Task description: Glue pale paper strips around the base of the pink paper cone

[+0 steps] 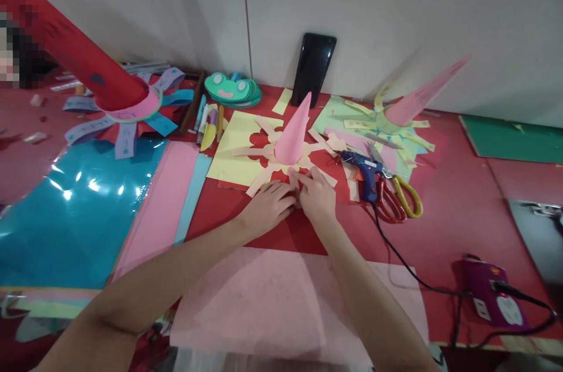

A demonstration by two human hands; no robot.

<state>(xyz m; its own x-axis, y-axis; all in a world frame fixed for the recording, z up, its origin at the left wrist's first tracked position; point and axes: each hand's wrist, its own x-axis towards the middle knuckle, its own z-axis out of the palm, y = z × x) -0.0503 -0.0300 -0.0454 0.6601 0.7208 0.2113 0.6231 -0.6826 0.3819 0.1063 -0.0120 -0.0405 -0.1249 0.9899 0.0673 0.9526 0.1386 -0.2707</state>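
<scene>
A pink paper cone [291,138] stands upright on a yellow scalloped paper base with pale paper strips spreading out around it. My left hand [271,203] and my right hand [315,191] meet at the near side of this base. Between their fingertips is a short pale paper strip [294,179] that points toward me. Both hands have their fingers closed on it, the right index finger lying near the strip's inner end. Under the base lie red paper and a yellow sheet [229,152]. A blue glue gun [367,171] rests right of my right hand.
Scissors with red and yellow handles [407,196] lie by the glue gun, whose cord runs to a purple power strip [492,293]. A phone [314,67] leans on the wall. Another pink cone [426,93] stands right; a red tube [88,49] with strips rises left, near green frog cutouts [231,89].
</scene>
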